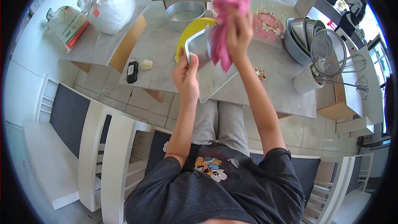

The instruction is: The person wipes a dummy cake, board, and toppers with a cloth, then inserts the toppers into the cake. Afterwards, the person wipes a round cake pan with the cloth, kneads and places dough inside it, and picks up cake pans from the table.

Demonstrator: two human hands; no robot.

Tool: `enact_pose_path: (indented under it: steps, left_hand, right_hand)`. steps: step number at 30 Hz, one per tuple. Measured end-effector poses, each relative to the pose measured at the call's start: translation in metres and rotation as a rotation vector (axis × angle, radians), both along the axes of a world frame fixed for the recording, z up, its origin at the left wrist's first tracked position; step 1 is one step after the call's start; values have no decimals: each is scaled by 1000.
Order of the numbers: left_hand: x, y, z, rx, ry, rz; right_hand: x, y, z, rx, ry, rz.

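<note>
My left hand point(186, 74) grips the rim of a shallow metal tray point(201, 49), tilted above the table. A pink cloth point(224, 47) is bunched in my right hand point(240, 33) and hangs over the tray's right side. Behind the tray is a yellow round item point(188, 31), partly hidden. A clear flat sheet or lid point(215, 81) lies under the tray near the table's front edge. A round metal pan point(182, 15) stands just behind.
Metal bowls point(296, 37) and a white container point(306, 81) of whisks stand right. A pink board point(267, 27) with butterfly shapes is behind. A black device point(132, 71) lies left, near bags point(112, 8) on a side table. A person point(352, 14) stands far right.
</note>
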State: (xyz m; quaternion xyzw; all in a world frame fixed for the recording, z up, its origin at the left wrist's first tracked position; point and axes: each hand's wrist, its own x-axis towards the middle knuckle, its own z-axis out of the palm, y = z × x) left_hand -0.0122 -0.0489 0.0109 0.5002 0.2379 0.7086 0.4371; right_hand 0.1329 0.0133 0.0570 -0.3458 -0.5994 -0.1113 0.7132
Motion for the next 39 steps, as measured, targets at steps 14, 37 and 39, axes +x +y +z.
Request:
enact_pose_path:
  steps: [14,37,39]
  left_hand:
    - [8,-13,2,-59,-109,-14]
    - [-18,-8,34,-60,-457,62]
    - [-9,-9,33,-76,-478,38]
  right_hand:
    - [50,-9,5,195,606,-315]
    - [10,-29,-37,-129,177,-110]
    - [8,-24,3,-97,142,-155]
